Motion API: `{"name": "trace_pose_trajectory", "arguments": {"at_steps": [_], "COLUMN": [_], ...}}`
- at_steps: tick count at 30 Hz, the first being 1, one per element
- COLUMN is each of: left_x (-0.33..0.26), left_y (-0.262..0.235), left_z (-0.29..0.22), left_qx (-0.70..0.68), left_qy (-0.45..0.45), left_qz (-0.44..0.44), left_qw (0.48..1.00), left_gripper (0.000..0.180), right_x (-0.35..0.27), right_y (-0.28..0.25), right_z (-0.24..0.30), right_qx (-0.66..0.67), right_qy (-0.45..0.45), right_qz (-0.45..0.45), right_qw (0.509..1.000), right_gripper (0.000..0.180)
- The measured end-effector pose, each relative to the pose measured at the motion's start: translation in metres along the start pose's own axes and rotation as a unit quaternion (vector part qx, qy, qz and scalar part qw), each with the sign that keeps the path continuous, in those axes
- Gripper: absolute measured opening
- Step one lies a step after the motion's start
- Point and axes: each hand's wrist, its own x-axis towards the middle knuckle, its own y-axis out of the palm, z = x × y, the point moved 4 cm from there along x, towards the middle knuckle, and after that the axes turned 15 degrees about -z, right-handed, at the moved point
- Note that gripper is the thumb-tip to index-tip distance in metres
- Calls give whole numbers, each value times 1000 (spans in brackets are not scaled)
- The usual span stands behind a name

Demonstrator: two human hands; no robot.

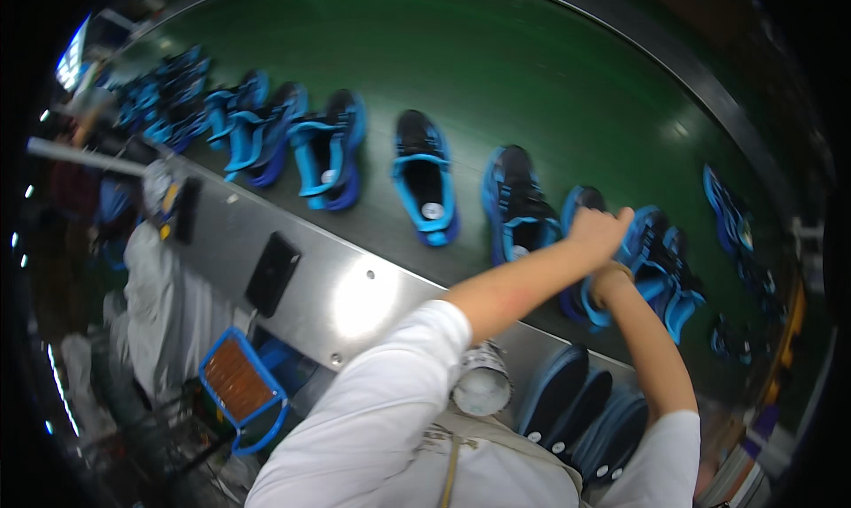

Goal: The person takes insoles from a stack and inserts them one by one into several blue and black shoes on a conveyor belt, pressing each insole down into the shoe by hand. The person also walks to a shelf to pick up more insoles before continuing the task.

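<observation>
Both my arms reach to a black and blue sneaker (582,197) on the green belt. My left hand (599,233) is closed over the front of this sneaker, its fingers curled. Close below, my right hand (612,282) is at the sneaker's opening; its fingers are hidden behind my left wrist. Left of my hands stand another sneaker (515,193) and a sneaker with a round white label inside (423,180). More sneakers (654,242) stand close on the right.
Along the green belt (496,74), several sneakers (332,149) line up at left. A phone (272,273) lies on the metal ledge (306,317). Near my body are dark insoles (554,393) and a whitish cup-like container (481,390). A blue-framed stool (238,375) stands lower left.
</observation>
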Motion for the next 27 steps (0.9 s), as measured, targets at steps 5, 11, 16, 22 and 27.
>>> {"name": "trace_pose_trajectory", "arguments": {"at_steps": [5,11,16,22,27], "left_x": [0,4,-4,-49,-38], "left_y": [5,18,13,-9,-6], "left_z": [-4,-15,-8,-12,-9], "left_qx": [34,72,135,126,216], "left_qy": [156,146,181,296,339], "left_qz": [29,115,72,-13,-34], "left_qw": [987,980,972,947,915], "left_gripper": [16,17,16,14,9], "right_x": [6,-16,-59,-87,-80], "right_y": [53,81,83,134,112], "right_z": [-12,-5,2,43,28], "right_qx": [-1,241,314,363,385], "right_qy": [-129,-38,37,137,126], "right_qz": [-223,-191,-647,-708,-733], "right_qw": [966,951,694,590,547], "right_gripper": [26,63,19,17,15]}}
